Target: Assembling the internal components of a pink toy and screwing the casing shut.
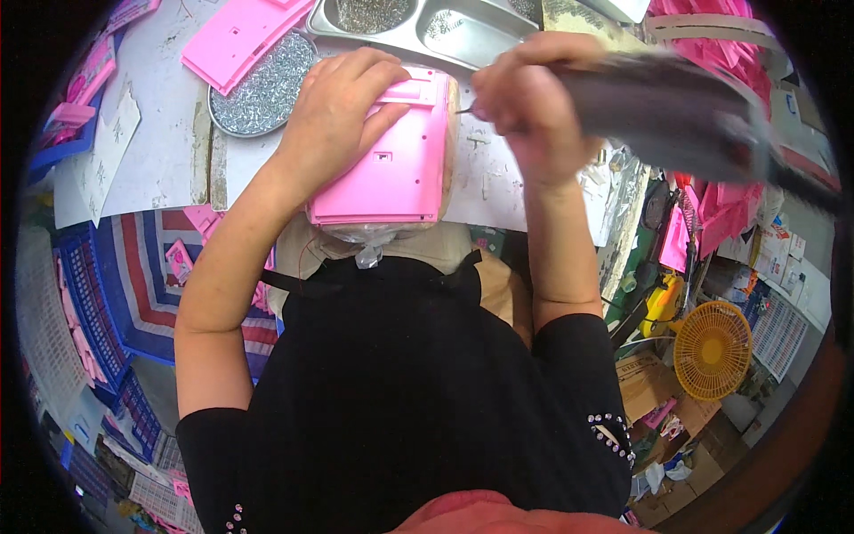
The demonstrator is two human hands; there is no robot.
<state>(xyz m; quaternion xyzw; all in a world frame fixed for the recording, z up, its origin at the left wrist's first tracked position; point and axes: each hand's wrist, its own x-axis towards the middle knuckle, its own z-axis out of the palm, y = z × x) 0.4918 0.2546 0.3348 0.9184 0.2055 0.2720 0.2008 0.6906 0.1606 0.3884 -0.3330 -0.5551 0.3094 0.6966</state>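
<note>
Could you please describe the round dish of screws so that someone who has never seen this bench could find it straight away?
Start at the white worktop at the top of the picture and find the left hand pressing down on a pink plastic panel. Just to the left of that hand lies the round dish of screws. It is the only round container; the metal tray behind it has squarish compartments.

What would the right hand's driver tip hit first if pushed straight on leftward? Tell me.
Likely the pink plastic casing under the left hand; the right hand aims the tool's tip at its right edge, though depth is unclear.
</note>
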